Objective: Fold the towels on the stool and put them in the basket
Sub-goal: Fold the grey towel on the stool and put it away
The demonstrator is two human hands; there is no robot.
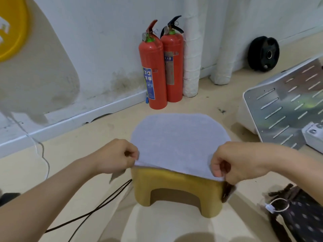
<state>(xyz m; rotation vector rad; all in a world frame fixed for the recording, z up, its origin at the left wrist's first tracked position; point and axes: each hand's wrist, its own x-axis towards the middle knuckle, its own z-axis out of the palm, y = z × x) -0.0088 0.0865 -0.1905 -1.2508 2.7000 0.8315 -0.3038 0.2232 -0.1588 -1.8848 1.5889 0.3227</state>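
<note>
Floor (70,154): pale tan, carrying everything in view. Wall (104,41): white, stained near its skirting, running across the far side.

White unit (286,109): a housing topped by a slotted metal plate, standing on the floor to the right of the stool and well apart from it.

Towel (176,142): light lilac-grey, spread flat over the stool seat and covering it fully; its near edge overhangs the seat front, lifted slightly at both near corners.

Stool (174,182): low, mustard yellow, with an arched opening in its front, standing on the floor directly before me. A dark brown piece hangs at its right near corner, below my right hand; I cannot tell what it is.

Left hand (113,156): fingers curled, thumb and fingers pinching the towel's near left corner. Right hand (232,163): fingers curled likewise, pinching the near right corner, at the stool's right front edge.

Fire extinguishers (153,67): two red cylinders, upright and touching, against the wall beyond the stool; the left bears a blue label. Wrapped pipes (191,58): white, upright, just beside the right extinguisher.

Dotted cloth item (300,220): dark with pale dots, on the floor at lower right, with a white ring lying on it.

Weight plate (264,54): black, round, leaning against the wall far right.

Cable (97,206): black, running across the floor under my left forearm toward the stool.
</note>
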